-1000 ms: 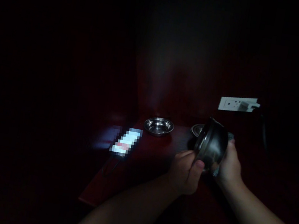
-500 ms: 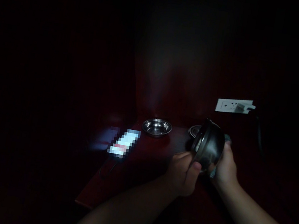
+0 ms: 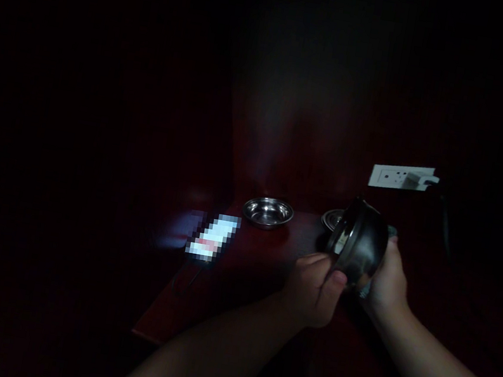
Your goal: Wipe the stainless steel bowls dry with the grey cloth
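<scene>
A dark, shiny round metal pot [image 3: 364, 246] is tilted on its side in the air, its opening facing left. My left hand [image 3: 314, 289] is closed on its rim, thumb outside. Against the far right side of the pot, my right hand [image 3: 390, 279] presses a greenish cloth [image 3: 364, 290], of which only small edges show. The right fingers are mostly hidden behind the pot. Just left of the pot, partly covered by it, lies a round metal lid or plate [image 3: 330, 219]. A shallow steel dish [image 3: 267, 213] sits farther left.
A phone [image 3: 213, 238] with a lit, blurred screen lies near the left edge of the dark red table [image 3: 151, 326], a thin cable [image 3: 191, 278] below it. On the back wall is a white socket plate [image 3: 391, 176] with a plugged-in charger [image 3: 421, 178]. The surroundings are very dark.
The pot and both hands are slightly farther right, and the view has shifted a little. Both hands keep their hold on the pot and cloth.
</scene>
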A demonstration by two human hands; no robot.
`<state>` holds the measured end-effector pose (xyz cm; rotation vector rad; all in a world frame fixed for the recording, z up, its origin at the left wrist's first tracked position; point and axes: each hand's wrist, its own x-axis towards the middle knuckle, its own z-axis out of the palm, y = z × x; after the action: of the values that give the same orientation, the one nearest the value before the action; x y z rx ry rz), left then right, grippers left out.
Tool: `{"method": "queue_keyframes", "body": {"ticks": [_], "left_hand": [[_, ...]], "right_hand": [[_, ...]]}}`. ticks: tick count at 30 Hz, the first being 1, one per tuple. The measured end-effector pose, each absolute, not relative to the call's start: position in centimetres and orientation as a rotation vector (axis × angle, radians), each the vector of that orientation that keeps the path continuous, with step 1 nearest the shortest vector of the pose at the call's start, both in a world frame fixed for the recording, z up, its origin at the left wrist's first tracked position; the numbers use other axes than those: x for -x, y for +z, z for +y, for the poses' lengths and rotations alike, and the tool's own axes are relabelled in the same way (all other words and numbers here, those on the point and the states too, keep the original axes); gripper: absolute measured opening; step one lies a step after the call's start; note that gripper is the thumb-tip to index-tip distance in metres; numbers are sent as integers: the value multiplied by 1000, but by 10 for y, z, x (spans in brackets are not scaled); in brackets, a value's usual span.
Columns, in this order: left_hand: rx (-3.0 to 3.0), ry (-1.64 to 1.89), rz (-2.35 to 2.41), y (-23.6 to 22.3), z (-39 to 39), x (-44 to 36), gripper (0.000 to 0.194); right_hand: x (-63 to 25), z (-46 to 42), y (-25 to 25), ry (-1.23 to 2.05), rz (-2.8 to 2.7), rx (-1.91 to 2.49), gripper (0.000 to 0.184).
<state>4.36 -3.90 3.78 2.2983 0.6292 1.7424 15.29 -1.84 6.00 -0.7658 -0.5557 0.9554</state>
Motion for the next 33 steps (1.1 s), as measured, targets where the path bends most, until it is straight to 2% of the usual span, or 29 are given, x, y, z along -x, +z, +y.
{"method": "queue_keyframes", "body": {"ticks": [26, 33], "left_hand": [[-2311, 1784, 589, 37, -37, -43, 32], [-2336, 1691, 609, 36, -37, -44, 37]], "right_hand": [[-153, -18, 60, 904, -541, 764, 35], [-154, -19, 61, 913, -540, 777, 39]]}}
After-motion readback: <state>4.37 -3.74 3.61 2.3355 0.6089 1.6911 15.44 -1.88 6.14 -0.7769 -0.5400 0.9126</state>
